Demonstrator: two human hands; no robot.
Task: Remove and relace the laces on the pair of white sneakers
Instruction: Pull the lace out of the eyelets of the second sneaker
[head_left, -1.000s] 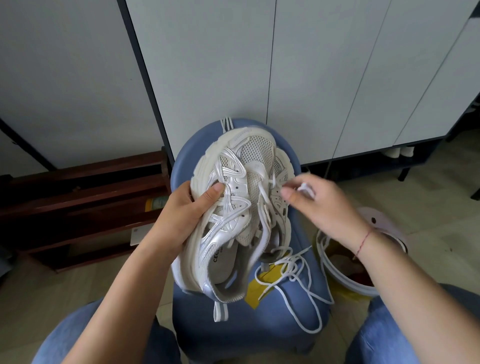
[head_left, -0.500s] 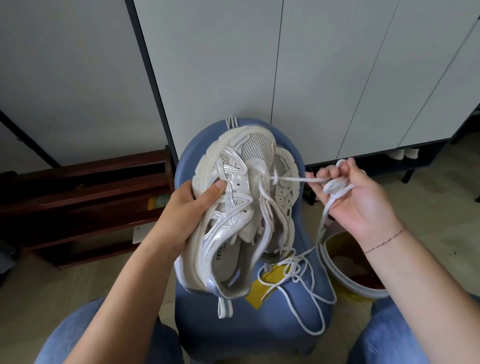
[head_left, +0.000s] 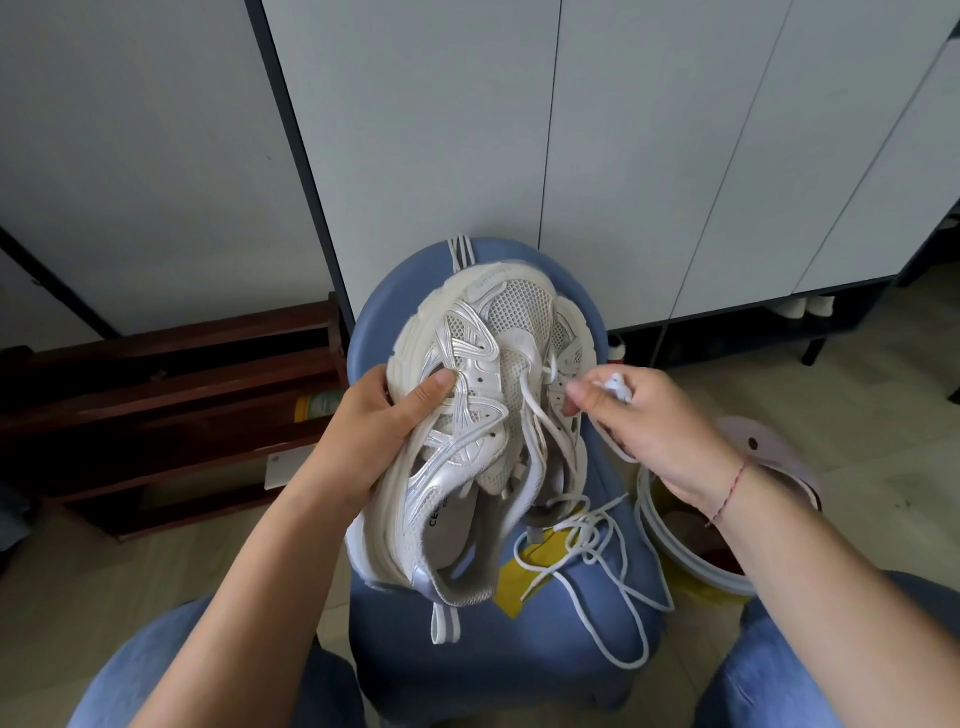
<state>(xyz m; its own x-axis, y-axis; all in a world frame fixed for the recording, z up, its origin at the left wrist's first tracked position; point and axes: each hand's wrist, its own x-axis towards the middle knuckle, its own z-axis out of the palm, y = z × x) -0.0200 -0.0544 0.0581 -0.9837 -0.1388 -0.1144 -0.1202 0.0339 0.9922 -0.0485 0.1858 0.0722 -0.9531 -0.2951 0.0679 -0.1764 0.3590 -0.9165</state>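
Sneaker (head_left: 488, 415) sits gripped in left hand (head_left: 374, 431); right hand (head_left: 644, 426), just beside its eyelets, pinches bunched lace (head_left: 617, 387).

The left hand (head_left: 384, 431) sits at the centre of the frame, thumb pressed on top and fingers curled under, gripping the sneaker (head_left: 511, 312). Its forearm rises from the lower left. The right hand (head_left: 660, 431), centre right, pinches bunched lace (head_left: 617, 385) at its fingertips, its forearm entering from the lower right.
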